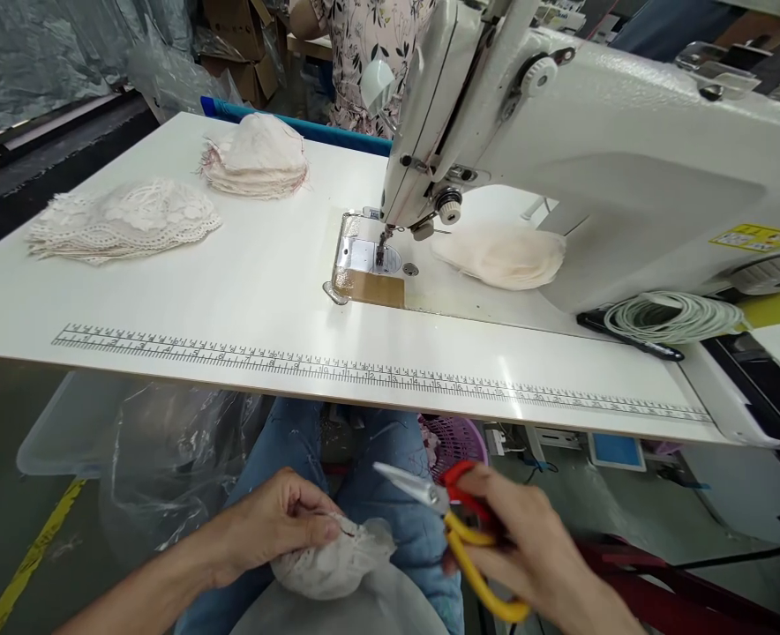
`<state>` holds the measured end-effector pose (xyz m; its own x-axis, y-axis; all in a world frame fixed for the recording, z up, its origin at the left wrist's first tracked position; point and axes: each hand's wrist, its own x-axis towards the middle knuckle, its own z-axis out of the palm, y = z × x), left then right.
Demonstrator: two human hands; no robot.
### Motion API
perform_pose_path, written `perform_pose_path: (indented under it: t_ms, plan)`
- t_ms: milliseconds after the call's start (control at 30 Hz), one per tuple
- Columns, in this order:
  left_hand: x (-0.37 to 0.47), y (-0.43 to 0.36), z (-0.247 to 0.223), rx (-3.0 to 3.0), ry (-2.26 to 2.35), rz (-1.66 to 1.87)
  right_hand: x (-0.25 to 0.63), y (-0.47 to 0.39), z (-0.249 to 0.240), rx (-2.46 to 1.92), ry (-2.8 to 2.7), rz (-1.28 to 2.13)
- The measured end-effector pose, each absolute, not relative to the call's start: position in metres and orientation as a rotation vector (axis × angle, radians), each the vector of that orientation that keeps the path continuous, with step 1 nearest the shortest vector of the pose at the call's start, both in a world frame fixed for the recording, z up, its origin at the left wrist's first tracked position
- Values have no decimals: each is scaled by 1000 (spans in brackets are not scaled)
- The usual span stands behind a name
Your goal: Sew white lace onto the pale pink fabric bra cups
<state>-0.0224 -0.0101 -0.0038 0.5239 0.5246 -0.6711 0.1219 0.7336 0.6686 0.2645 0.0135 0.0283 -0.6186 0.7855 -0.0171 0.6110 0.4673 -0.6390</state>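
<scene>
white table (pixel 264 300) w/ sewing machine (pixel 615 132) on its r side, lace stack (pixel 129 220) + cloth stack (pixel 254 159) twd its l end. below table's front edge, over my jeans (pixel 377 481), my l hand (pixel 271 525) pinches gathered off-white pc (pixel 330 564); my r hand (pixel 528 538) grips scissors (pixel 435 496) by red/yellow handles.

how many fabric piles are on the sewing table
3: white lace fabric pile, left on the white tabletop; frayed cream fabric pile, farther back; smooth cream fabric pile, under the arm of the white sewing machine. More may hide behind it.
</scene>
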Motion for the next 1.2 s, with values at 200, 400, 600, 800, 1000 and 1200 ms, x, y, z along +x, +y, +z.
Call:
perform_pose_path:
  t_ms: [200, 400, 600, 800, 1000, 1200]
  plan:
    - [-20, -5, 1, 810, 1079, 249, 310, 86, 63, -1470, -2503, 238]
    - [-22, -8, 4, 865, 1039, 282, 330, 137, 69, -1399, -2658, -48]
    - [-22, -13, -7, 876, 1023, 312, 254, 64, 70, -1280, -2478, 103]
    - [-18, -13, -4, 865, 957, 358, 173, 8, 24, -1237, -2458, 1402]
    - [-37, -20, -6, 843, 921, 317, 181, 26, 1, -1171, -1865, 2090]
    - [-31, -12, 1, 1026, 983, 257, 179, 29, 3, -1125, -1878, 2156]
